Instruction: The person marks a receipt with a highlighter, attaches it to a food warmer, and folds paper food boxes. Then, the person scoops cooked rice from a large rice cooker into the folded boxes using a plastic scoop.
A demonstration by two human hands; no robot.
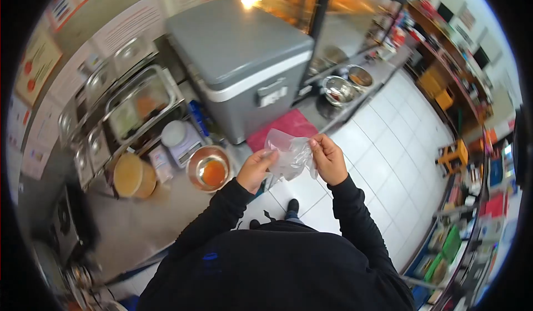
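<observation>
A thin, translucent plastic bag [290,154] is stretched between my two hands, in front of my body and above the floor. My left hand [257,169] pinches its left side, with the thumb on top. The bag's right edge is between the thumb and fingers of my right hand [328,156]. The bag looks crumpled and nothing shows inside it. Just left of my left hand, a metal bowl [192,168] with orange contents stands on the steel counter [161,222].
A large grey cooler [239,44] stands ahead beside a red cloth [300,120]. Left are a scale [185,144], a tub [133,176] and metal trays [166,94]. Two bowls sit at the far right counter. A wooden stool [456,156] stands on the tiled floor.
</observation>
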